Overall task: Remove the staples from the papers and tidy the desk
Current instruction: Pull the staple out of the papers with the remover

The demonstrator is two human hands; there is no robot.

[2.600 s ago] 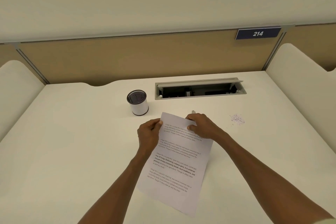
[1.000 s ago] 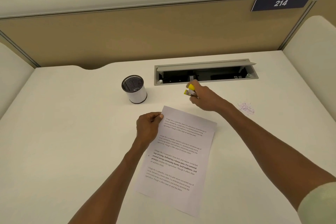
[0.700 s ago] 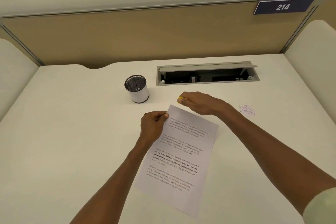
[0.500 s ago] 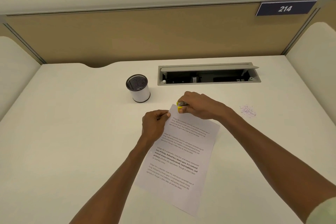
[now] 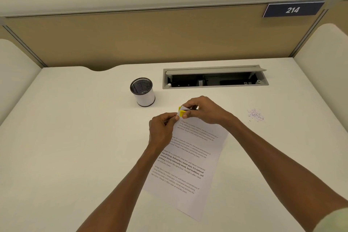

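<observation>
Since the earlier frames, the right hand has picked up a small yellow staple remover from near the back of the desk and brought it to the top corner of the papers. Now the corner is lifted a little, and the yellow tool sits right on it.

The right hand's fingers are curled tight around the staple remover, with the thumb under it. The left hand pinches the same corner of the papers just beside the tool, thumb and fingers pressed together on the edge. The rest of the papers lie flat on the white desk, slanted, running down toward the person.

The staple itself is too small to see, so it is hard to say if it is out yet. It looks like this one is just being pulled.

To the right, well apart from the papers, there is a little pile of tiny bits, maybe old staples. A mesh cup stands near the top of the papers, to the left. Behind it all is an open cable slot.

The bits, the tool and the papers are not yet put away, so the tidying is left to do.
</observation>
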